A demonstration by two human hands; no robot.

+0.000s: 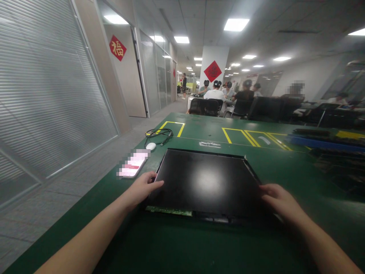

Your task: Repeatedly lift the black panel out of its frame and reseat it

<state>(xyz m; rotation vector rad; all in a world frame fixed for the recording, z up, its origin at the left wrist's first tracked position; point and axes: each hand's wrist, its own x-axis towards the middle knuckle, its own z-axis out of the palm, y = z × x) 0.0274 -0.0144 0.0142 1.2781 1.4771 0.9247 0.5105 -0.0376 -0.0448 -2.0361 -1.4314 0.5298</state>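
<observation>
Surface, dark green and smooth (205,251), spans the bottom of the frame. Narrow strip of bare green circuit board (169,211) shows along the near edge of a flat, glossy black rectangular display panel (182,179), lower centre of frame.

Left hand (144,186) on the panel's left edge: thumb over the top face, fingers curled beneath and mostly hidden, closed with no gap. Right hand (278,198) on the opposite edge: fingers also closed on the rim, undersides out of sight. Gripping opposite sides presumably keeps it level and leaves most of the face and the circuit board untouched. Resting on the surface or slightly raised: cannot tell.

Beyond the left hand, phone with lit pink screen (138,161) lies flat, then small round white object (151,146) and coiled black cable (159,130); all sit off to the side, likely out of the panel's way. Yellow tape outlines (181,130) farther back probably mark placing spots. Long blue edge (313,141), right of frame, blurred. Upper centre: several seated people (215,93).
</observation>
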